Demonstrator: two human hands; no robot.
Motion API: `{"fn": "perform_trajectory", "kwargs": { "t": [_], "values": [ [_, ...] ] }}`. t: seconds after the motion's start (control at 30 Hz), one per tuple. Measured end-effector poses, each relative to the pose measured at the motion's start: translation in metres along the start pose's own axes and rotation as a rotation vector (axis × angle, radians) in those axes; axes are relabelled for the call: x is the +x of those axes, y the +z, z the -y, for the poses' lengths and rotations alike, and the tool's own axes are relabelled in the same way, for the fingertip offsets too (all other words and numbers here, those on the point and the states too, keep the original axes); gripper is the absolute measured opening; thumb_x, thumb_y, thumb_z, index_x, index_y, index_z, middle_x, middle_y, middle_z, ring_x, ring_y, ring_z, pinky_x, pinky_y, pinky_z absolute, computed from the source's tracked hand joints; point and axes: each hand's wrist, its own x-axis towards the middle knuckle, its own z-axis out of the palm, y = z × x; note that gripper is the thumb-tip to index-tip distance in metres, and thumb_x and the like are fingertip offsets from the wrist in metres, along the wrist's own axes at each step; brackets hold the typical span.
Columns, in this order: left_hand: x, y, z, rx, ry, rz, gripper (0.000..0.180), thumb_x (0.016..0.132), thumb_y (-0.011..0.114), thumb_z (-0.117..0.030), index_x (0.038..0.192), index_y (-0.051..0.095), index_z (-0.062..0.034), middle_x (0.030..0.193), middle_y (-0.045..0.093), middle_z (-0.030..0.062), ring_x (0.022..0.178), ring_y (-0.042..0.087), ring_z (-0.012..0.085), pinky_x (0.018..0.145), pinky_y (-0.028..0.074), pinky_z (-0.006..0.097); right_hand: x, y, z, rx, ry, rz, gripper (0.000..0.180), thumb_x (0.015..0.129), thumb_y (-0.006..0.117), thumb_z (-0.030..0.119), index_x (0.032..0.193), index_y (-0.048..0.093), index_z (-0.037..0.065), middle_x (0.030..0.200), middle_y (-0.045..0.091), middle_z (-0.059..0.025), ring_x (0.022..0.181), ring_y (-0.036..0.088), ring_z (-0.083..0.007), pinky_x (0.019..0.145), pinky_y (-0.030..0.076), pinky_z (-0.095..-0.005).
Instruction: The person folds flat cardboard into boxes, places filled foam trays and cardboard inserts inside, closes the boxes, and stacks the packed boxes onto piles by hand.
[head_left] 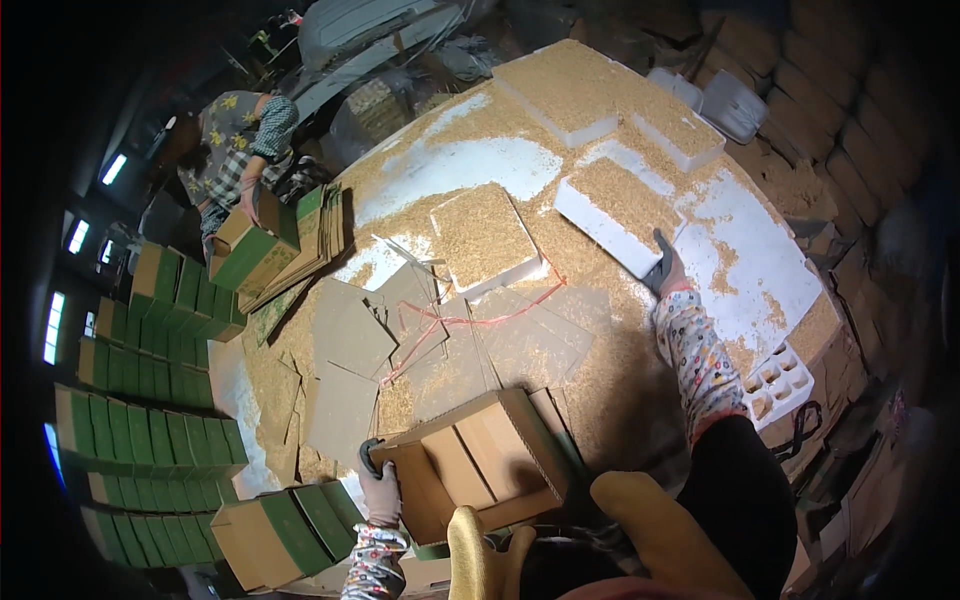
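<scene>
My left hand (380, 490), in a pale glove with dark fingertips, is closed on the left wall of an open cardboard box (478, 462). The box lies tilted at the table's near edge; its inside shows bare brown flaps. Further off to the right, my right hand (668, 272) is gripping the near corner of a white foam block (612, 238). Loose tan husk or sawdust covers the block's top. Part of the right hand's grip is hidden behind the fingers.
Flat grey cardboard sheets (455, 360) and pink string (455, 320) lie mid-table. More husk-covered foam blocks (487, 235) stand beyond. A foam tray with cells (778, 385) sits right. Green-and-brown boxes (150, 435) are stacked left. A co-worker (235, 150) handles a box (255, 245).
</scene>
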Motion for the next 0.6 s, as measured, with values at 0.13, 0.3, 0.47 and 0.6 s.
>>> {"fn": "perform_trajectory", "kwargs": {
  "t": [0.13,0.3,0.47,0.6],
  "values": [
    [0.001,0.001,0.015,-0.244,-0.151,-0.019,0.037,0.087,0.053,0.004,0.124,0.051,0.0010,0.112,0.058,0.0104,0.101,0.057,0.0187,0.091,0.046,0.029,-0.083,0.018,0.089,1.555,0.861,-0.022,0.062,0.089,0.068,0.022,0.141,0.037,0.006,0.141,0.043,-0.0182,0.125,0.048,-0.0347,0.104,0.041,-0.0482],
    [0.057,0.001,0.051,-1.012,-0.391,0.097,0.018,0.091,0.059,-0.009,0.107,0.060,-0.0002,0.086,0.062,0.0046,0.072,0.061,0.0130,0.063,0.051,0.029,-0.154,-0.011,0.205,-0.314,-0.677,0.383,0.067,0.078,0.076,0.017,0.135,0.043,0.003,0.136,0.049,-0.0215,0.124,0.051,-0.0350,0.105,0.041,-0.0407],
    [0.099,0.044,0.042,-1.147,-0.241,0.083,0.017,0.090,0.060,-0.009,0.107,0.058,-0.0061,0.093,0.064,0.0073,0.081,0.063,0.0183,0.071,0.053,0.034,-0.155,0.000,0.329,-0.436,-0.910,0.737,0.045,0.082,0.063,0.001,0.125,0.051,0.002,0.126,0.058,-0.0237,0.114,0.057,-0.0411,0.097,0.046,-0.0422],
    [0.084,0.056,0.041,-1.295,-0.290,0.127,0.039,0.098,0.052,-0.030,0.131,0.047,-0.0080,0.112,0.062,0.0072,0.097,0.061,0.0176,0.085,0.050,0.028,-0.193,0.083,0.383,-0.471,-0.772,0.938,0.046,0.083,0.063,0.002,0.128,0.053,0.009,0.117,0.062,-0.0207,0.109,0.058,-0.0362,0.093,0.047,-0.0367]
  ]
}}
